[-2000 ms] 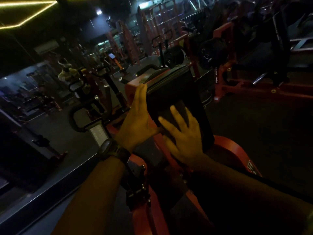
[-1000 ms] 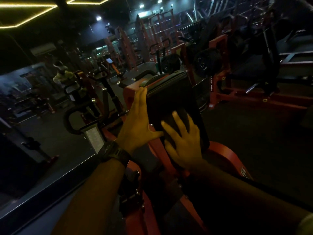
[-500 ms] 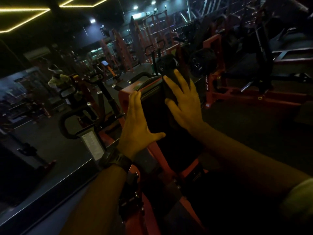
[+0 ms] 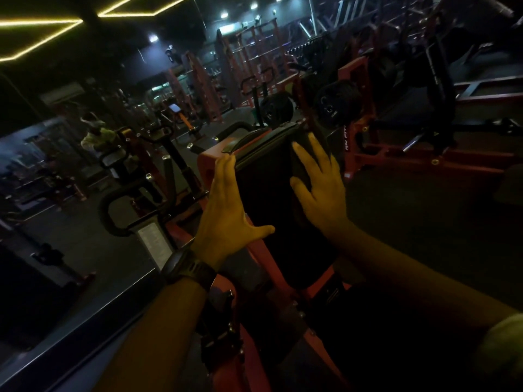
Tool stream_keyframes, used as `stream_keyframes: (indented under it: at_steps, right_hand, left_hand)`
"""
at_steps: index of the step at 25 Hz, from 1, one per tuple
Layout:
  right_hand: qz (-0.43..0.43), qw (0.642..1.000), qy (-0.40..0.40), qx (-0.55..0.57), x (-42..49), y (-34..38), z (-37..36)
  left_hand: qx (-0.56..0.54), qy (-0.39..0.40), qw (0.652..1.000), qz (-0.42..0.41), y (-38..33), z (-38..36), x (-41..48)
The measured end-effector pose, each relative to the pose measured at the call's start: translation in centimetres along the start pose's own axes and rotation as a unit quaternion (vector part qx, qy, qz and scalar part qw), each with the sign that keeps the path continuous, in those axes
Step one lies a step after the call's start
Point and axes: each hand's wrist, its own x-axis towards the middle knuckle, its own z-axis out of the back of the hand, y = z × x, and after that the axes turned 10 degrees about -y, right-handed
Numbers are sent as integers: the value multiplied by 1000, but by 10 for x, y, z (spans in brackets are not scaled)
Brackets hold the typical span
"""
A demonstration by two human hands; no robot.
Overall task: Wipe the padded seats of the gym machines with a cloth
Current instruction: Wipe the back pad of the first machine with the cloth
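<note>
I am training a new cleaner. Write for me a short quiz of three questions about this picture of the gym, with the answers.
1. True or false: the left hand wears a watch on its wrist.
2. The right hand lies flat on: A) the black pad; B) a weight plate; C) the floor.
3. Fill in: the fingers of both hands are ___ (straight or curled).
Key: 1 true; 2 A; 3 straight.
</note>
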Motion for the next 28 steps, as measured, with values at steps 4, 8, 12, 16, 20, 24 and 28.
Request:
stream_keyframes:
  at_steps: [4, 8, 12, 16, 20, 24, 28]
  right_hand:
    - [-158, 987, 19, 4, -72, -29, 11]
    - [-97, 995, 11, -1, -34, -11, 3]
    - [-234, 972, -15, -22, -128, -24, 4]
    - [-278, 960, -8, -9, -106, -2, -6]
    - [-256, 967, -16, 0, -112, -35, 1]
    - [-402, 915, -35, -14, -125, -5, -13]
    - [-386, 919, -75, -7, -104, -17, -9]
  left_hand:
    - [-11, -3, 1000, -15, 1, -2, 2]
    - [-15, -14, 1000, -16, 1, -4, 4]
    - [-11, -10, 1000, -22, 1, -2, 2]
    - [-16, -8, 1000, -16, 1, -3, 1]
    - [-19, -4, 1000, -19, 3, -1, 1]
    - [-17, -5, 1000, -10, 1, -2, 0]
    - [-13, 1, 1000, -11, 2, 1, 1]
